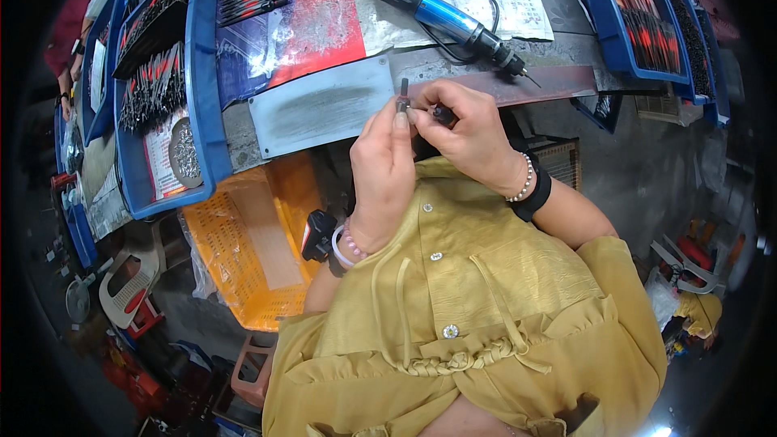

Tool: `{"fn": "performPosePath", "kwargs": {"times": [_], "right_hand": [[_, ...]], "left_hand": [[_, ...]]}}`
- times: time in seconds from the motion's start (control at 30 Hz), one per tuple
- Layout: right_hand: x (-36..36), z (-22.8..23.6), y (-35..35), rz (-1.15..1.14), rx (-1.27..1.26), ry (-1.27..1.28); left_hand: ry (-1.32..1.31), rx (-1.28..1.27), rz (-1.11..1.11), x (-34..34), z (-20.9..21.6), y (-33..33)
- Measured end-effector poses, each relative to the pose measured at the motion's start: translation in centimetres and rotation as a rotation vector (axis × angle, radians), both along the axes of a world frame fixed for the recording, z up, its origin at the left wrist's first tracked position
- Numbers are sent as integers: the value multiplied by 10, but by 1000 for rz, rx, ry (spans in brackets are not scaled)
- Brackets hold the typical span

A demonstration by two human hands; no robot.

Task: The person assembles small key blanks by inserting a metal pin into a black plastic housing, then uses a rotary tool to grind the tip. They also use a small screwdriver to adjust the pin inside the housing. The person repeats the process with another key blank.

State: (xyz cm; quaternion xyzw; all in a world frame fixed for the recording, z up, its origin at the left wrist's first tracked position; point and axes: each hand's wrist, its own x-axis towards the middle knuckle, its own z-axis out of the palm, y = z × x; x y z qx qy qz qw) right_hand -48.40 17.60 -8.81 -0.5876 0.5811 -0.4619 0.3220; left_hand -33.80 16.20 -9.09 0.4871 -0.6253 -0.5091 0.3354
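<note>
Close to the table's front edge, my left hand (384, 155) and my right hand (471, 123) meet at their fingertips. Between the left thumb and fingers is pinched a small metal piece (402, 103), from which a short dark rod points up. The right thumb and forefinger touch that same piece. Tucked in the curled right fingers is a black cylindrical thing (443, 115); fingers hide most of it, so I cannot tell its kind. Just beyond the hands lies a worn grey-blue plate (324, 105). A blue and black electric screwdriver (457, 20) rests behind, its bit pointing right.
At left, a blue bin (214, 129) holds several black-and-red slim parts and a round dish (184, 154) of small silver pieces. More such parts fill a blue bin (684, 69) at right. An orange crate (235, 251) stands below the table. A co-worker's arm (65, 81) shows far left.
</note>
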Motion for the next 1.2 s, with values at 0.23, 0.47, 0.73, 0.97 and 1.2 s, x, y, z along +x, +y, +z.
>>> {"fn": "performPosePath", "kwargs": {"times": [0.23,0.47,0.73,0.97,1.2], "right_hand": [[0,-7,-1,-33,174,-365],[-13,0,0,161,-285,208],[-26,9,2,307,-189,87],[-25,5,3,346,-274,234],[-12,4,6,212,-146,-19]], "left_hand": [[-139,-227,1,-5,0,3],[120,67,-6,1,2,6],[386,491,-114,13,14,0],[277,395,-93,13,8,2],[168,190,-49,10,12,5]]}}
